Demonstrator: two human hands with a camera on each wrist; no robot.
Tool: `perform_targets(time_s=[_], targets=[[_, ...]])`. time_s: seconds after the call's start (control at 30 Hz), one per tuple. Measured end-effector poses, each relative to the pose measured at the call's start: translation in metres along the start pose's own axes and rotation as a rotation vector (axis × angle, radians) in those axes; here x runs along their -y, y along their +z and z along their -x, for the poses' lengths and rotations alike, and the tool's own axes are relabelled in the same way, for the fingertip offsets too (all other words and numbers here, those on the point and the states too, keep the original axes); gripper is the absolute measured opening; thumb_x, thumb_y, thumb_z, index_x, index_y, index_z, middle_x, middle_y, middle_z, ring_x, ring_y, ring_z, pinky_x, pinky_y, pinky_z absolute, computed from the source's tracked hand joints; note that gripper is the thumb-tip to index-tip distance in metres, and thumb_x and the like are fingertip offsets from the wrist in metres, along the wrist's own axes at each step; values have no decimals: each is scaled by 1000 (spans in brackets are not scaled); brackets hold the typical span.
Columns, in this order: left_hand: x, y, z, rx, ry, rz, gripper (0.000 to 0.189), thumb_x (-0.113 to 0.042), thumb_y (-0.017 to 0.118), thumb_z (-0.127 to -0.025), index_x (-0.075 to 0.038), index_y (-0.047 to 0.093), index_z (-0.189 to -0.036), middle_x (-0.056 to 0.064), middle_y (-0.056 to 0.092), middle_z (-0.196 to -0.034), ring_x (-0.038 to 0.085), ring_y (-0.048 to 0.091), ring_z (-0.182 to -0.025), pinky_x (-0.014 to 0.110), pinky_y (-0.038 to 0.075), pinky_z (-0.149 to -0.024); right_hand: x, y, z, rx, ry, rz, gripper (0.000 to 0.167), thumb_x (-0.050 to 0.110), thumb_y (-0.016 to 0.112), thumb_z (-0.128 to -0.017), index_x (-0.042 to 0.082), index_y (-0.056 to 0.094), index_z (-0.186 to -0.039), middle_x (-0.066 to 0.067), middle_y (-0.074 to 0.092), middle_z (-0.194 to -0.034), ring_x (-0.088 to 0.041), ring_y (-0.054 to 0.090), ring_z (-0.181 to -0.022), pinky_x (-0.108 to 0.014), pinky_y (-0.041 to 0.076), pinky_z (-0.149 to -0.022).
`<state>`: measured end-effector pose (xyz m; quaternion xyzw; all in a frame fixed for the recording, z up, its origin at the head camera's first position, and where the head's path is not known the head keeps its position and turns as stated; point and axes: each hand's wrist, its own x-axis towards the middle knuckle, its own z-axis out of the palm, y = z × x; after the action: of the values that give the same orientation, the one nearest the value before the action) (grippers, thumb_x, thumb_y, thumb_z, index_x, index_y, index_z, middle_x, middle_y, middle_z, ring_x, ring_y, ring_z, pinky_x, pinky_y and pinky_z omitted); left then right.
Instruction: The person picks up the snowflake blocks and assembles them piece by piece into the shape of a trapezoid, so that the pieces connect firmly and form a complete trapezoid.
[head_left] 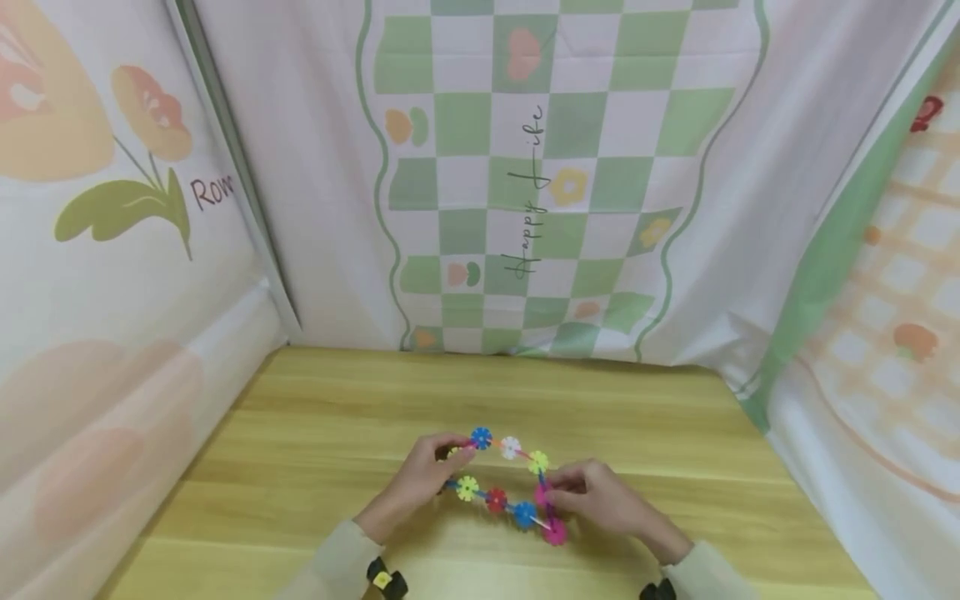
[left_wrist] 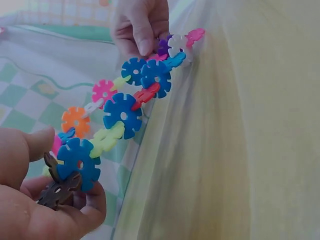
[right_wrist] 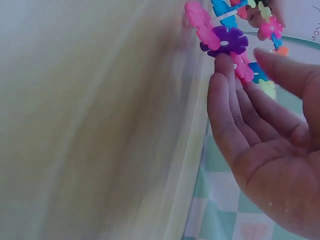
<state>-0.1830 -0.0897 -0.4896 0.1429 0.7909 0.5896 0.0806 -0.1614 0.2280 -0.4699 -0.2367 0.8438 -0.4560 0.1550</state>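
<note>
A closed loop of colourful plastic snowflake discs, slotted edge to edge, is held up between both hands in the head view; a red disc (head_left: 496, 500) sits on its near side. At the loop's left end, the left hand (head_left: 420, 479) grips it. In the left wrist view, that hand's fingers curl round a blue disc (left_wrist: 79, 164) and brown discs (left_wrist: 59, 191). The right hand (head_left: 607, 500) pinches the right end by a pink disc (right_wrist: 243, 67), with fingertips touching the purple disc (right_wrist: 227, 42). Another pink disc (head_left: 555, 532) sticks out at the near right corner.
Below the hands lies a wood-grain table (head_left: 337, 400). A green-and-white checked cloth (head_left: 517, 183) hangs behind it. Printed curtains (head_left: 112, 275) close off the left side, and another curtain (head_left: 862, 375) hangs on the right.
</note>
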Motion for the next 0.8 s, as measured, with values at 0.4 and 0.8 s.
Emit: perform_targets(time_s=[0.4, 0.8], targets=[[3, -5, -35, -22, -163, 39, 56, -50, 53, -109, -2, 68, -134, 16, 70, -121, 32, 64, -115, 53, 54, -103, -6, -42, -43, -107, 172, -32, 28, 21, 65, -106, 0, 75, -122, -11, 78, -99, -19, 72, -86, -31, 63, -78], [14, -7, -46, 45, -187, 73, 55, -45, 46, -112, 4, 66, -128, 17, 69, -121, 21, 67, -102, 35, 59, -89, -28, -37, -47, -139, 217, -34, 22, 12, 69, -102, -5, 76, -114, -13, 78, -100, -17, 70, -84, -27, 61, -70]])
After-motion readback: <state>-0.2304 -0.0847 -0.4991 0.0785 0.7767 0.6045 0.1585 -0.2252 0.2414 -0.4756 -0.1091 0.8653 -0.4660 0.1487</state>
